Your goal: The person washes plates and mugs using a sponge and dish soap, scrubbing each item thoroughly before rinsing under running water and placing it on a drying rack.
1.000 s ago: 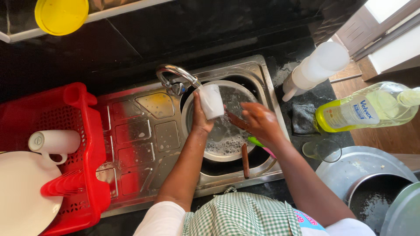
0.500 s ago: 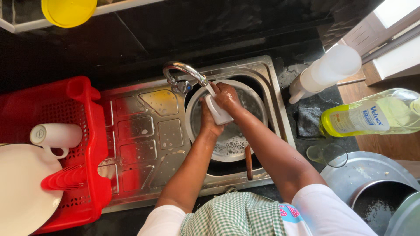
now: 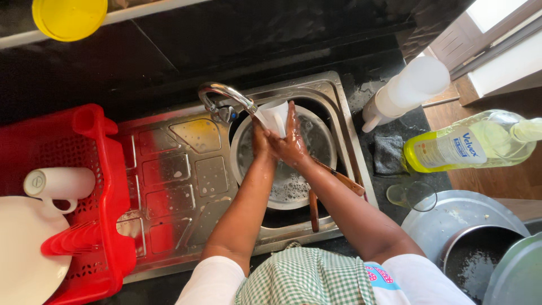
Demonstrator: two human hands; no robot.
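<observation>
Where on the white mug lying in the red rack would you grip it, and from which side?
Grip the white mug around its handle, which sticks out toward the white plate, coming from above: it lies on its side in the red dish rack.

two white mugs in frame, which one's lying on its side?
The white mug in the red rack, left of the sink. The other mug is in both hands under the tap.

A red dish rack (image 3: 84, 169) at the left holds a white mug (image 3: 59, 183) and a white plate (image 3: 20, 254). A yellow lid (image 3: 69, 17) sits upper left. At right stand a yellow soap bottle (image 3: 463, 148), a white bottle (image 3: 406, 90) and a grey lid (image 3: 460, 217).
</observation>
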